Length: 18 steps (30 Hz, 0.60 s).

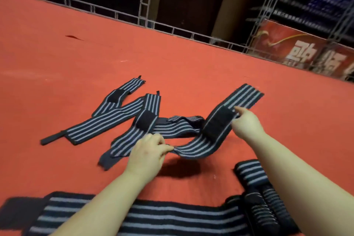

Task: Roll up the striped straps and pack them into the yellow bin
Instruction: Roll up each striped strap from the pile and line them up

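Both hands are on one striped strap (201, 145), which hangs lifted off the red carpet (172, 59) in a sagging curve between them — its shadow sits dark on the carpet just under the left fingertips. The left hand (147, 154) has thumb and curled fingers pinching the strap's near end, right at the tips. The right hand (247, 122) takes the strap further along, its fingers curled at the edge of the black fastener patch (219, 120), index finger stretched out over the striped band; beyond those fingers the far end of the strap lies flat on the carpet. Just past the left fingers a loose heap of flat straps (118, 119) sprawls across the carpet, overlapping one another, one of them running under the held strap toward the right hand. On the near side of the right forearm, well short of its fingers, sits a cluster of rolled straps (256, 197), packed side by side and touching. Closest of all, beneath both forearms, a long strap (153, 218) lies stretched out flat across the bottom edge of the view. Far beyond the fingertips a metal truss rail (134, 17) lines the carpet's edge, with a red banner (298, 50) behind it to the right — the yellow bin is nowhere in shot.
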Motion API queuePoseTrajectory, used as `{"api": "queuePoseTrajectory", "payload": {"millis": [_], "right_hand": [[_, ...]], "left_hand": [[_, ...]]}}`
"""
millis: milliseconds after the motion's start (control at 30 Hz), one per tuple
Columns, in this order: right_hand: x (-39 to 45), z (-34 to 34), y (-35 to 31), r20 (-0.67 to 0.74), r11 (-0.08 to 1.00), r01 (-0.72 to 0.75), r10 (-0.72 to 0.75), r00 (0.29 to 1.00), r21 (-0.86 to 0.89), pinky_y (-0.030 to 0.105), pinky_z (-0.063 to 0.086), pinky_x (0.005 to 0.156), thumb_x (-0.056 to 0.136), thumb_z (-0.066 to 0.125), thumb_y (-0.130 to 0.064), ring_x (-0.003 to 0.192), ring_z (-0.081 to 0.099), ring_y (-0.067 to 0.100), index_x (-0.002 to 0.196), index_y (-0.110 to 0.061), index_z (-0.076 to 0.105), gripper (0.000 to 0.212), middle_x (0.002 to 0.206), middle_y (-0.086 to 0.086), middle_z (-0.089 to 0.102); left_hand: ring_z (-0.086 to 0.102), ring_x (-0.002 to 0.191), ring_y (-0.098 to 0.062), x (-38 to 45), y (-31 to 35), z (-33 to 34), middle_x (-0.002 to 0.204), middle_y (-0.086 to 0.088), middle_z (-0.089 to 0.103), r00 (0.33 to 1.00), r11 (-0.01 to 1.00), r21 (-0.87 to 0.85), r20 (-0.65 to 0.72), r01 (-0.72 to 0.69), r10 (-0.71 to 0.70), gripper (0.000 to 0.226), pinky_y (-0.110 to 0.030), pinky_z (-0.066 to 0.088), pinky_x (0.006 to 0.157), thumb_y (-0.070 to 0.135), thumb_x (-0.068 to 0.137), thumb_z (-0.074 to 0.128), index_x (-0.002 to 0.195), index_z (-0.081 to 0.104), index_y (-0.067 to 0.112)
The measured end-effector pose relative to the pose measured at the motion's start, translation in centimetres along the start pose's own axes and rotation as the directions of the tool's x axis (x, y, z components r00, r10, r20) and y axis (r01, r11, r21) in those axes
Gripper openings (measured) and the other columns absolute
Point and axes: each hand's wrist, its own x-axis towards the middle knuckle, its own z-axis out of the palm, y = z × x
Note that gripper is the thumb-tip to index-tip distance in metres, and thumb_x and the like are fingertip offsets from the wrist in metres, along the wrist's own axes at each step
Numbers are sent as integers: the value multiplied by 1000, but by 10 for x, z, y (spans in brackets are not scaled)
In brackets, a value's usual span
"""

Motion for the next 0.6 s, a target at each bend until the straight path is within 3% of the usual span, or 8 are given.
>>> {"api": "queuePoseTrajectory", "payload": {"millis": [33, 67, 133, 200, 267, 367, 500, 600], "right_hand": [[-6, 9, 5, 82, 999, -2, 6, 997, -51, 29, 43, 86, 84, 48, -4, 107, 60, 29, 137, -11, 47, 54, 129, 17, 58], [-16, 18, 7, 174, 998, 6, 6, 985, -67, 28, 44, 81, 83, 49, -5, 95, 62, 28, 137, -11, 47, 55, 121, 19, 62], [-30, 44, 17, 278, 998, 18, -2, 961, -54, 25, 42, 71, 83, 50, -8, 78, 57, 23, 134, -13, 48, 52, 107, 18, 66], [-40, 62, 13, 338, 999, 28, -17, 941, -29, 25, 43, 70, 83, 51, -10, 78, 58, 22, 132, -16, 49, 49, 109, 13, 65], [-48, 78, 2, 391, 998, 70, -64, 918, -3, 25, 44, 78, 85, 52, -13, 88, 61, 22, 131, -17, 50, 47, 120, 9, 61], [-60, 109, -23, 446, 984, 165, -174, 878, 60, 26, 42, 91, 85, 54, -14, 109, 58, 20, 128, -18, 53, 43, 127, 5, 58], [-78, 151, -67, 509, 938, 306, -344, 789, 160, 23, 39, 94, 86, 56, -15, 114, 55, 16, 126, -17, 54, 41, 129, 2, 57], [-93, 185, -99, 530, 896, 389, -440, 725, 213, 22, 39, 95, 85, 54, -14, 114, 55, 16, 125, -17, 56, 40, 130, 0, 57]], "left_hand": [[56, 69, -13, -2, 0, 10, 73, 10, 56, 995, 990, 118, 74, -73, 65, 13, -23, 46, 61, 36, 72, 66, 81, 75, 33], [58, 79, -15, -6, -5, 16, 82, 9, 59, 973, 981, 174, 226, -91, 50, 15, -24, 48, 68, 37, 74, 71, 89, 74, 37], [51, 102, -12, -23, -12, 22, 103, 10, 55, 887, 987, 163, 455, 0, -75, 27, -26, 40, 92, 48, 89, 55, 110, 67, 36], [48, 104, -8, -31, -26, 19, 100, 13, 50, 891, 991, 119, 438, 68, -114, 35, -26, 34, 97, 53, 92, 44, 105, 69, 33], [51, 101, -9, -32, -44, 7, 94, 14, 52, 910, 982, 92, 368, 166, -189, 35, -27, 36, 96, 49, 93, 46, 93, 72, 26], [57, 97, -15, -29, -71, -24, 93, 7, 62, 908, 920, 27, 151, 390, -390, 25, -31, 41, 90, 37, 92, 54, 86, 72, 21], [58, 104, -27, -38, -122, -69, 105, -4, 67, 738, 743, -18, -98, 669, -667, 11, -36, 43, 93, 28, 88, 59, 90, 69, 26], [47, 119, -32, -47, -150, -92, 125, -9, 56, 622, 618, 94, -224, 780, -751, 28, -39, 34, 103, 31, 87, 60, 114, 63, 25]]}}
